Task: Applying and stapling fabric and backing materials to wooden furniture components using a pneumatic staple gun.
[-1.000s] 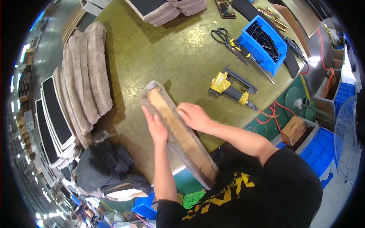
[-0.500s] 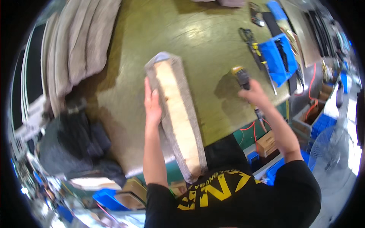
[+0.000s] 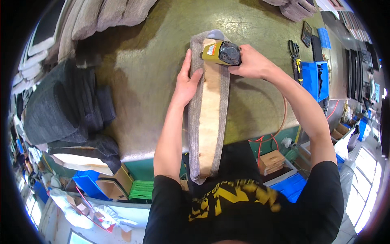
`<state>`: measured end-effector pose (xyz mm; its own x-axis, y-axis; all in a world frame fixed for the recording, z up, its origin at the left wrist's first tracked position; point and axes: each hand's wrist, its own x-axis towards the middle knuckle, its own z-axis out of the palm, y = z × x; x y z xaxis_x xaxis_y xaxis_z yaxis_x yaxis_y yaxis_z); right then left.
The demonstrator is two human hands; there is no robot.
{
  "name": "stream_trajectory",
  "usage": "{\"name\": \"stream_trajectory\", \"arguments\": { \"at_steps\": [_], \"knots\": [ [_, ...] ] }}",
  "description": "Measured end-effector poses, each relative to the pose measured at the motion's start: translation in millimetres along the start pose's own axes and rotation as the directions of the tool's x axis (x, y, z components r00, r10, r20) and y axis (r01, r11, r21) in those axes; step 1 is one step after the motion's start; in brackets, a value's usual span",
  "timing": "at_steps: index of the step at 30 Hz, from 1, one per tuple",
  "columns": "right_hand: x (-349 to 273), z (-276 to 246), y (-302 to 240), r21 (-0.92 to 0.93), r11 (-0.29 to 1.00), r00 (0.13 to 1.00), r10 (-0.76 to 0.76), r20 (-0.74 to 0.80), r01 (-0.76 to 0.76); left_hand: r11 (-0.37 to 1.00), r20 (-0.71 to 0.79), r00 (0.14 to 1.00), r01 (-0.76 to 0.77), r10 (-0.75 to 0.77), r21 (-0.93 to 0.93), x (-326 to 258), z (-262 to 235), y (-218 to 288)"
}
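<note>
A long wooden board [image 3: 210,110] wrapped in grey-brown fabric lies over the table's near edge, its lower end close to my body. The fabric is folded over both long sides, leaving pale wood bare down the middle. My left hand [image 3: 187,84] grips the left edge near the far end, thumb on the folded fabric and fingers along the side. In my right hand [image 3: 255,63] is a yellow-green and black air staple gun [image 3: 222,53], held across the board's far end. The gun hides whether its nose touches the fabric.
Fabric-covered pieces [image 3: 113,14] lie at the far left, with dark grey fabric pieces [image 3: 61,105] nearer. On the right are a blue bin [image 3: 310,81], pliers [image 3: 295,51] and a phone [image 3: 306,33]. An orange hose [image 3: 284,118] hangs by my right arm over the table edge [image 3: 260,134].
My right hand has brought the staple gun leftward from above the table to the board's far end. The board now lies straighter, and my left hand still holds its left edge.
</note>
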<state>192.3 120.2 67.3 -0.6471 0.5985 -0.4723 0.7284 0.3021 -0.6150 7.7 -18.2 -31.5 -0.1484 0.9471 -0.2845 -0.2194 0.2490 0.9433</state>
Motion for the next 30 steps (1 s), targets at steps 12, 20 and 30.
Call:
{"name": "stream_trajectory", "arguments": {
  "at_steps": [12, 20, 30],
  "knots": [
    [-13.4, 8.1, -10.6, -0.037, 0.999, 0.987, -0.004, 0.161, 0.010, 0.996, 0.004, 1.000, -0.001, 0.000, 0.090, 0.5, 0.5, -5.2],
    [-22.9, 17.0, -1.4, 0.035, 0.999, 0.986, -0.046, 0.162, 0.041, 0.996, 0.016, 0.998, 0.055, -0.056, 0.066, -10.9, 2.6, -0.3],
    [-30.3, 19.0, 17.1, 0.124, 0.990, 0.995, -0.075, 0.064, 0.067, 0.976, -0.055, 0.997, 0.057, -0.047, 0.210, -71.4, 15.6, -22.9]
  ]
}}
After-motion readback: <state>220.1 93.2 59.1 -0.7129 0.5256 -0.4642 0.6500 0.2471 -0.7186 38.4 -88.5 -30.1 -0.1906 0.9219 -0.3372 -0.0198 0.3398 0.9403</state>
